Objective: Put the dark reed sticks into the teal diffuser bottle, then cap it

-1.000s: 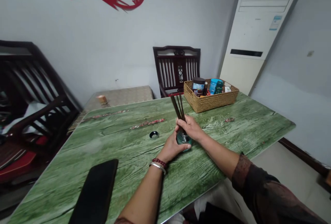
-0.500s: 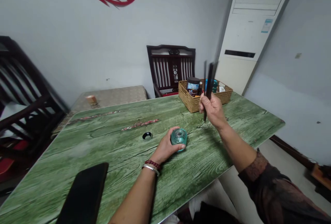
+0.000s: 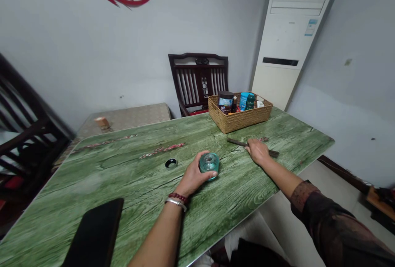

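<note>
the left hand [image 3: 194,179] was curved round a squat glass bottle [image 3: 209,164], its fingers wrapped snugly against the teal glass in a firm but unclenched grasp. the bottle stood upright on the tabletop [image 3: 92,184], just inside the hand's curve. the right hand [image 3: 258,152] lay palm down across thin dark sticks [image 3: 237,141], which lay flat with their ends showing on both sides of the hand. it pressed on them, but whether its fingers closed round them could not be told.

the bottle looked thick-walled and fairly heavy for its size, but also slick and fragile, so its body seemed the surest place to take hold. the sticks looked light, stiff and possibly brittle, and best gathered together and pinched near the middle.

just beside the left hand, on its far side from the bottle, sat a small black ring [image 3: 170,163]. nearer the body than that hand lay a black phone [image 3: 94,234]. beyond the right hand stood a woven basket [image 3: 239,121] holding a dark jar [image 3: 225,100] and a blue tub [image 3: 244,100].
</note>
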